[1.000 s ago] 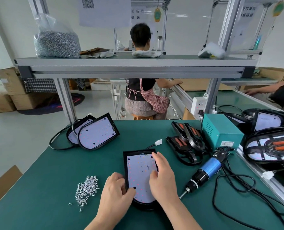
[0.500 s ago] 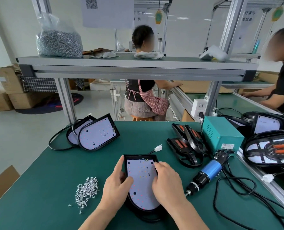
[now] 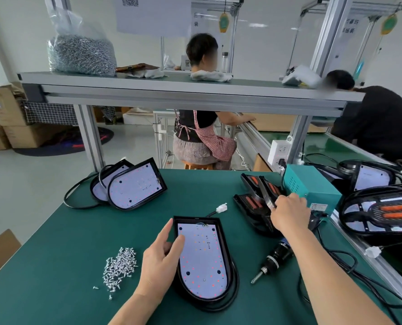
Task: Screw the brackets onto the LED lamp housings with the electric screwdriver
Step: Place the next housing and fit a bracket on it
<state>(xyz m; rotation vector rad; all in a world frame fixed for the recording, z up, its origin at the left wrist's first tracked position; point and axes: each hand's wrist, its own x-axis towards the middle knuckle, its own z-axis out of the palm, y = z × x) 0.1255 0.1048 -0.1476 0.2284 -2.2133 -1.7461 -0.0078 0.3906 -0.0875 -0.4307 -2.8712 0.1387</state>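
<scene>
On the worktop (image 3: 195,195), the housing (image 3: 202,259) is pinched by the left hand (image 3: 159,261), a bracket (image 3: 269,199) gripped by the right hand (image 3: 289,213); stacked neighbours (image 3: 250,204) may be dragged along.

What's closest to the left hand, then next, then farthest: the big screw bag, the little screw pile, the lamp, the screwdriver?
1. lamp housing: right under the left hand, which touches its left edge.
2. screw pile: just to the hand's left.
3. electric screwdriver: farther right, beyond the lamp housing.
4. bag of screws: far back, up on the shelf.
</scene>
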